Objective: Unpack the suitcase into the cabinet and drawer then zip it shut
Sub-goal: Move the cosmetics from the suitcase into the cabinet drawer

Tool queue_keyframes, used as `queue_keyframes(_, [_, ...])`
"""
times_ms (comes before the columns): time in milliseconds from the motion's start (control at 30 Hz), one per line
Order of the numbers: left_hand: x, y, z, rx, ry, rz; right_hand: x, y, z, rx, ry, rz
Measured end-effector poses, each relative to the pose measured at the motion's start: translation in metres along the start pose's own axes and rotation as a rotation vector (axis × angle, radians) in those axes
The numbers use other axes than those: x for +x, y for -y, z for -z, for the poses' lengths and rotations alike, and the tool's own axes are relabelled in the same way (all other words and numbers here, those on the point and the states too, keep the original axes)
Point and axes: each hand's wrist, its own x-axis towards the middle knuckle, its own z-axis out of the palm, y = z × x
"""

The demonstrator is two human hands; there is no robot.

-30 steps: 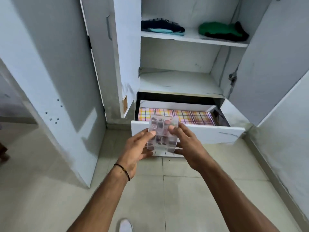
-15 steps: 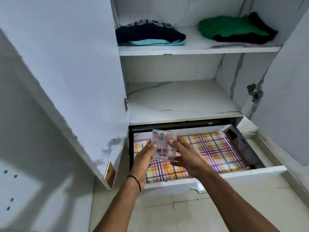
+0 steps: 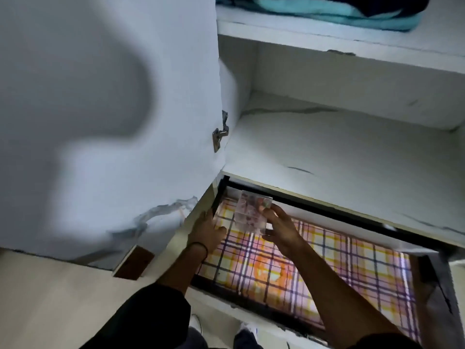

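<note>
A small clear plastic box point(image 3: 251, 212) with compartments hangs low over the back left corner of the open drawer point(image 3: 251, 316). The drawer bottom is lined with plaid paper point(image 3: 314, 273). My right hand point(image 3: 279, 227) grips the box from its right side, thumb on top and fingers below. My left hand point(image 3: 207, 231) lies at the box's left, partly behind the cabinet door edge; its fingers look straight and whether they touch the box is unclear. The suitcase is out of view.
The open white cabinet door point(image 3: 108, 122) stands close on the left, its lower corner beside my left wrist. A bare marble-look shelf point(image 3: 339, 157) sits above the drawer. Folded dark and teal clothes point(image 3: 327, 11) lie on the upper shelf. My shoes point(image 3: 246, 331) show below.
I have leaned in and down over the drawer. Both hands carried the clear box forward and lower, from above the drawer front to its back left corner.
</note>
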Motion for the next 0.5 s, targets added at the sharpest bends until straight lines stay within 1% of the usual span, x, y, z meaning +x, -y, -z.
queue_keyframes(67, [0.001,0.005,-0.007,0.031,-0.024,0.006,0.020,-0.004,-0.003,-0.048,0.037,-0.007])
queue_keyframes(200, [0.000,0.014,-0.010,0.149,-0.093,-0.008,0.046,-0.012,-0.016,-0.120,0.068,0.058])
queue_keyframes(267, [0.003,0.016,-0.012,0.149,-0.097,-0.012,0.052,-0.017,-0.024,-0.184,0.010,0.111])
queue_keyframes(367, [0.007,0.018,-0.013,0.133,-0.112,-0.012,0.053,-0.022,-0.035,-0.290,-0.135,0.201])
queue_keyframes(500, [0.008,0.020,-0.014,0.116,-0.126,-0.022,0.054,-0.027,-0.043,-0.312,-0.149,0.186])
